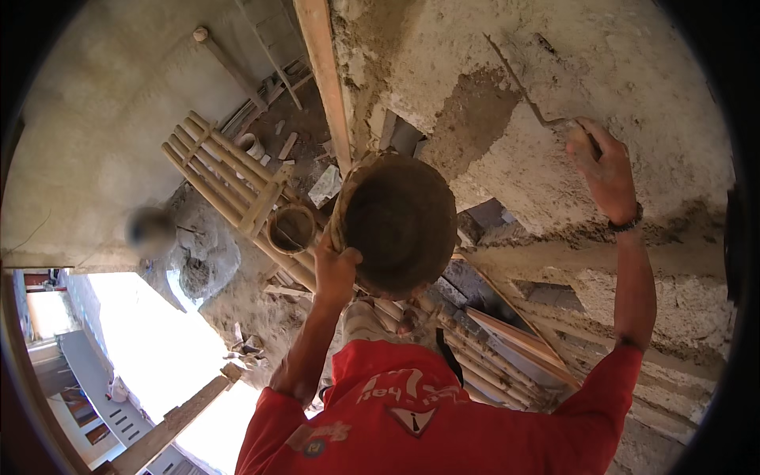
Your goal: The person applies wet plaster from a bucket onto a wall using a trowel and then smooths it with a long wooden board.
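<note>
1. Note left grip (335, 273) clenched on the left edge of a deep round bucket (440, 237), with thumb over the rim.
2. Find bucket raised in front of the body, mouth turned up toward the camera; record a circular form, caked grey-brown sides and a rough, uneven lip. Cannot tell contents in the shadowed interior.
3. Note right grip (606, 166) closed around the handle of a trowel (513, 74); record thin metal, cranked near the handle and seen nearly edge-on. Cannot confirm contact with the wall (673, 119).
4. Record wall as pale, coarse and pitted, with a darker, grainy mortar patch (475, 115) left of the trowel.
5. Observe a smaller round bucket (275, 232), mortar-smeared, beside a frame of smooth bamboo poles (210, 170).
6. Observe a straight, flat-faced timber plank (324, 79) along the wall's left edge.
</note>
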The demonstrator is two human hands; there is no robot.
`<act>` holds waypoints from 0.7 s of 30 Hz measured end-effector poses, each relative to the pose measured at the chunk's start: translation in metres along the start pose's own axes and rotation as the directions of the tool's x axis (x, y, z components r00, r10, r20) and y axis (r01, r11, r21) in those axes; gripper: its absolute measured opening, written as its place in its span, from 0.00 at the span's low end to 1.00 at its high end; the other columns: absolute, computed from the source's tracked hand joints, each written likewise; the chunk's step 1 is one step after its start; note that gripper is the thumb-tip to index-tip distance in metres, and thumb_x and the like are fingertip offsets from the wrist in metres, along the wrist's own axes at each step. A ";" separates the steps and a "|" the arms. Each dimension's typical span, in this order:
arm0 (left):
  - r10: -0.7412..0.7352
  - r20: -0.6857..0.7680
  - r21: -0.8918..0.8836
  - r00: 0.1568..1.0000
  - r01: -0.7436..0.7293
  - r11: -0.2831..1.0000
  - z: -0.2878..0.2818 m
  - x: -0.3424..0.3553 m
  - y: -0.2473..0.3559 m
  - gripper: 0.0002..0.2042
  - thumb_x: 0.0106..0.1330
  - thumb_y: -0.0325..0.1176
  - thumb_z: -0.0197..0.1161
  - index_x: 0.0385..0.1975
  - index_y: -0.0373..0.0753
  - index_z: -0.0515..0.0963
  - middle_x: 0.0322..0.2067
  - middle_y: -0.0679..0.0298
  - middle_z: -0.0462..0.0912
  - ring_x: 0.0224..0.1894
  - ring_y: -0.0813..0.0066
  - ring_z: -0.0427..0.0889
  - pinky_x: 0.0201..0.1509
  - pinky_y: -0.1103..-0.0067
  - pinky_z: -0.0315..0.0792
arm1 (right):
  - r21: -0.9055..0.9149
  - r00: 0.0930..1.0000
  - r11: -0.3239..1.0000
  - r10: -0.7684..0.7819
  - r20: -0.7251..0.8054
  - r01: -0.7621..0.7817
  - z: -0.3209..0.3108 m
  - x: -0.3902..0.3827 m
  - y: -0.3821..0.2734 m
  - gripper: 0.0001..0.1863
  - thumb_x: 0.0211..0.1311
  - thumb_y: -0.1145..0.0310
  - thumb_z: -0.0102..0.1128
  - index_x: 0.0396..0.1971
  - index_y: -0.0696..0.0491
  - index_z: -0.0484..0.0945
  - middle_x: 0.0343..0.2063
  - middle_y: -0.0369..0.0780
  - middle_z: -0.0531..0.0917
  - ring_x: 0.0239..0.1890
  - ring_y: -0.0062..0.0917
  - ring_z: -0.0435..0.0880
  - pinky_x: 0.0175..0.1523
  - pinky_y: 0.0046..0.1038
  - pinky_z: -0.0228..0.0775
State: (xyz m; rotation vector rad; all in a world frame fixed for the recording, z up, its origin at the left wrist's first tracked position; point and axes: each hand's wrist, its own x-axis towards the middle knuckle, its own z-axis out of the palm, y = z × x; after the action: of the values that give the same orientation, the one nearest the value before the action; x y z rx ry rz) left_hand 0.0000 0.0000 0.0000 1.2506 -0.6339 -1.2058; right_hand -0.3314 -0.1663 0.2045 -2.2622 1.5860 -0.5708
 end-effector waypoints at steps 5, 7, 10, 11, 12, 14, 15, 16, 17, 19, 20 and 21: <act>0.046 0.046 0.053 0.998 -0.049 0.997 0.010 -0.001 0.005 0.32 0.42 0.19 0.50 0.56 0.30 0.68 0.43 0.62 0.78 0.43 0.77 0.76 0.49 0.82 0.70 | -0.008 0.973 0.985 -0.168 0.160 0.171 -0.009 -0.030 -0.026 0.19 0.57 0.64 0.61 0.48 0.56 0.75 0.34 0.44 0.80 0.29 0.28 0.80 0.37 0.29 0.72; 0.031 0.070 0.126 0.997 -0.040 0.991 0.017 -0.001 0.008 0.30 0.43 0.19 0.51 0.54 0.29 0.69 0.42 0.62 0.78 0.43 0.75 0.77 0.50 0.82 0.69 | -0.025 0.925 0.968 -0.231 0.301 0.249 0.023 -0.040 -0.027 0.19 0.55 0.65 0.62 0.46 0.56 0.75 0.33 0.43 0.79 0.30 0.31 0.80 0.37 0.31 0.73; 0.086 0.098 0.207 0.991 -0.104 0.973 0.030 -0.001 0.016 0.29 0.44 0.20 0.52 0.53 0.30 0.71 0.40 0.59 0.80 0.42 0.73 0.78 0.49 0.81 0.70 | -0.405 0.897 0.814 -0.291 0.333 0.415 0.067 -0.058 -0.028 0.16 0.52 0.66 0.60 0.42 0.53 0.76 0.29 0.41 0.76 0.31 0.33 0.80 0.37 0.34 0.72; 0.114 0.109 0.228 0.987 -0.137 0.964 0.035 -0.001 0.019 0.28 0.44 0.20 0.53 0.53 0.30 0.71 0.39 0.58 0.80 0.41 0.72 0.79 0.48 0.80 0.70 | -0.540 0.889 0.710 -0.315 0.331 0.452 0.084 -0.059 -0.028 0.15 0.52 0.66 0.59 0.41 0.52 0.76 0.28 0.40 0.75 0.31 0.32 0.79 0.36 0.34 0.71; 0.131 0.109 0.275 0.985 -0.157 0.949 0.038 -0.001 0.023 0.28 0.45 0.21 0.53 0.53 0.30 0.71 0.38 0.57 0.81 0.41 0.70 0.79 0.48 0.79 0.70 | -0.656 0.876 0.583 -0.363 0.318 0.479 0.099 -0.061 -0.026 0.14 0.52 0.66 0.58 0.41 0.51 0.76 0.26 0.39 0.75 0.30 0.32 0.79 0.35 0.34 0.71; 0.163 0.110 0.362 0.980 -0.193 0.912 0.046 -0.001 0.031 0.28 0.45 0.22 0.54 0.53 0.32 0.72 0.36 0.54 0.81 0.40 0.66 0.80 0.47 0.76 0.71 | -0.674 0.859 0.537 -0.379 0.345 0.508 0.121 -0.065 -0.020 0.14 0.52 0.66 0.56 0.40 0.50 0.77 0.26 0.39 0.76 0.29 0.30 0.78 0.33 0.33 0.70; 0.169 0.114 0.370 0.979 -0.199 0.907 0.049 -0.002 0.034 0.27 0.46 0.22 0.55 0.52 0.32 0.72 0.36 0.53 0.81 0.39 0.65 0.80 0.46 0.75 0.72 | -0.678 0.845 0.514 -0.410 0.344 0.526 0.132 -0.067 -0.015 0.14 0.52 0.66 0.55 0.40 0.50 0.77 0.26 0.39 0.76 0.28 0.30 0.77 0.33 0.32 0.70; 0.172 0.119 0.379 0.978 -0.204 0.902 0.052 -0.004 0.037 0.27 0.46 0.23 0.55 0.52 0.32 0.72 0.35 0.52 0.81 0.39 0.64 0.81 0.46 0.74 0.72 | -0.608 0.861 0.610 -0.363 0.356 0.508 0.141 -0.069 -0.009 0.13 0.54 0.66 0.54 0.40 0.51 0.77 0.24 0.42 0.77 0.28 0.33 0.79 0.34 0.36 0.71; 0.179 0.122 0.389 0.976 -0.213 0.897 0.054 -0.003 0.040 0.26 0.46 0.24 0.55 0.52 0.33 0.72 0.35 0.51 0.81 0.38 0.62 0.81 0.45 0.74 0.72 | -0.532 0.874 0.701 -0.304 0.378 0.475 0.144 -0.071 -0.001 0.15 0.52 0.66 0.56 0.41 0.52 0.77 0.26 0.43 0.78 0.30 0.35 0.79 0.35 0.37 0.72; 0.144 0.108 0.408 0.984 -0.176 0.896 0.058 -0.002 0.041 0.26 0.46 0.24 0.55 0.51 0.32 0.72 0.34 0.51 0.81 0.38 0.61 0.81 0.44 0.73 0.72 | -0.354 0.869 0.850 -0.213 0.447 0.390 0.150 -0.076 0.014 0.19 0.50 0.65 0.61 0.44 0.53 0.76 0.29 0.45 0.80 0.33 0.39 0.81 0.37 0.37 0.74; 0.160 0.100 0.403 0.982 -0.187 0.896 0.058 -0.001 0.041 0.25 0.46 0.24 0.55 0.51 0.31 0.72 0.34 0.51 0.81 0.38 0.61 0.81 0.44 0.73 0.72 | -0.244 0.862 0.902 -0.217 0.458 0.357 0.160 -0.078 0.017 0.19 0.50 0.65 0.61 0.44 0.53 0.77 0.30 0.45 0.81 0.34 0.40 0.81 0.38 0.38 0.75; 0.122 0.091 0.447 0.988 -0.150 0.882 0.056 -0.001 0.041 0.25 0.46 0.23 0.55 0.51 0.31 0.72 0.34 0.51 0.81 0.37 0.62 0.81 0.44 0.73 0.72 | -0.121 0.861 0.930 -0.264 0.436 0.346 0.171 -0.081 0.018 0.20 0.49 0.65 0.62 0.44 0.53 0.77 0.31 0.45 0.81 0.35 0.40 0.82 0.39 0.38 0.76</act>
State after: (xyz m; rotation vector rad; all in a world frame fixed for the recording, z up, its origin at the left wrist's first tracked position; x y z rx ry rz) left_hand -0.0372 -0.0245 0.0534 1.5300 -1.0765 -1.0101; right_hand -0.2861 -0.0901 0.0358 -2.5860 1.1216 0.0122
